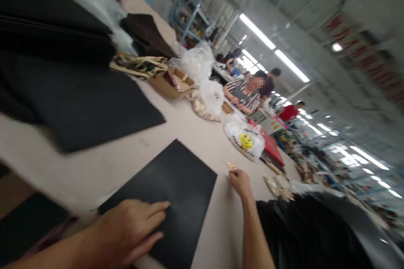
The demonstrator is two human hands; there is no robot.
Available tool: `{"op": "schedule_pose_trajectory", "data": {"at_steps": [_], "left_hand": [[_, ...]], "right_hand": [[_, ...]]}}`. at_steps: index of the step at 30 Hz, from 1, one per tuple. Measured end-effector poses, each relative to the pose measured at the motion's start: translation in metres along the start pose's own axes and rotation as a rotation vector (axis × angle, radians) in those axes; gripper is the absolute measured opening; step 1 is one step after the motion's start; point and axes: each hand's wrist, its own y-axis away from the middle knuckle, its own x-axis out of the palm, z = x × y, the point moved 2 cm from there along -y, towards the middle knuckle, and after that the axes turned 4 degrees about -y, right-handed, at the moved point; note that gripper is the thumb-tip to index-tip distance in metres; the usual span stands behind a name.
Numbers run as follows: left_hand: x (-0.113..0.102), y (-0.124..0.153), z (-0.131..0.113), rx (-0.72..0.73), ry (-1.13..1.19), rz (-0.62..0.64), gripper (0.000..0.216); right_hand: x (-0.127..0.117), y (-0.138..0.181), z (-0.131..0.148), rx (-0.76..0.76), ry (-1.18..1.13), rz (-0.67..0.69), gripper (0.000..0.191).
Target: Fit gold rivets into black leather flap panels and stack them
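Black panel point(179, 176) under the left grip point(132, 222), gold-coloured piece point(231, 166) at the right grip point(240, 183)

The panel lies flat on the pale surface point(202, 143), its left corner close to the surface's near edge. It looks light and thin, fairly stiff, though it would probably sag if raised by one corner; its smooth, faintly shiny face may slide under dry fingers. The long sides seem the best hold. Its long axis runs from near left to far right, one short end facing roughly towards the smiley-face bag point(244, 141); the near end is partly hidden.

The left grip lies over the panel, fingers stretched out, thumb apart, visibly pinching nothing.

The gold-coloured piece lies just beyond the panel's right corner. Small and probably light and hard, it looks best taken by one end. Its free end points away from the right grip; blur leaves its long axis uncertain. The right grip's fingertips are drawn together at its near end; whether they pinch or merely press it, I cannot tell.
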Motion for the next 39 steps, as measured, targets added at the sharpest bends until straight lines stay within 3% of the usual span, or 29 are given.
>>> {"op": "schedule_pose_trajectory", "data": {"at_steps": [4, 7, 11, 17, 27, 35, 39], "left_hand": [[-0.014, -0.009, -0.004, 0.081, -0.034, 0.118, 0.019], [-0.013, -0.008, -0.002, 0.101, -0.077, 0.133, 0.017], [-0.016, -0.006, -0.006, 0.124, -0.119, 0.084, 0.015], [-0.016, -0.006, -0.004, 0.114, -0.1, 0.072, 0.015], [-0.015, -0.005, -0.004, 0.1, -0.063, 0.064, 0.012], [-0.018, -0.007, -0.004, 0.105, -0.046, 0.096, 0.009], [-0.018, -0.007, -0.004, 0.094, -0.038, 0.115, 0.009]], "right_hand": [[0.036, 0.052, 0.041, -0.137, -0.398, 0.205, 0.038], [0.054, 0.092, 0.079, -0.187, -0.709, 0.357, 0.032], [0.06, 0.115, 0.113, -0.265, -0.561, 0.378, 0.021], [0.052, 0.111, 0.128, -0.318, -0.366, 0.37, 0.017], [0.054, 0.098, 0.132, -0.306, -0.362, 0.499, 0.014], [0.06, 0.078, 0.13, -0.093, -0.386, 0.718, 0.014], [0.056, 0.077, 0.139, -0.041, -0.335, 0.734, 0.018]]}}
